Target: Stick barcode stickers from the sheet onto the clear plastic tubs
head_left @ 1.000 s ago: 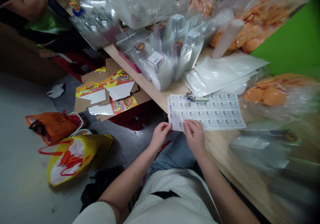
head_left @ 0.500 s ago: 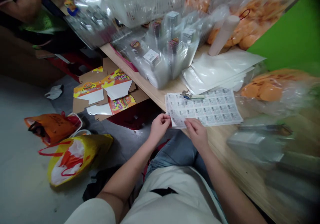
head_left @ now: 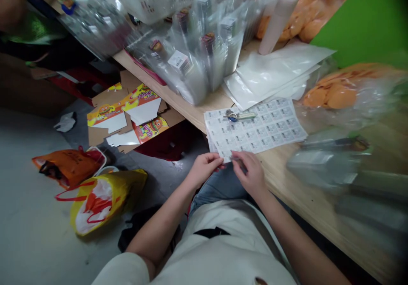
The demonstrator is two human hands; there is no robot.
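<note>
Printed label sheets (head_left: 270,125) lie at the edge of the wooden table, with a bunch of keys (head_left: 234,116) on top. At their near left corner, my left hand (head_left: 207,166) has its thumb and fingers pressed together. Just right of it, my right hand (head_left: 249,170) is curled in a pinch at the sheets' near edge. Whatever small thing is between the fingers of either hand is too small to make out. White plastic bags (head_left: 274,74) lie behind the sheets.
Clear packets (head_left: 191,72) stand behind on the table (head_left: 296,170), beside a pale bottle (head_left: 277,23). Bagged orange items (head_left: 334,94) and more packets (head_left: 325,157) lie at right. Flattened boxes (head_left: 127,115) are at left; a yellow bag (head_left: 127,191) sits on the floor. Another person's arm (head_left: 12,4) shows top left.
The view has shifted slightly. My left hand has moved right and closer to my right hand, which has curled more at the sheets' near corner.
</note>
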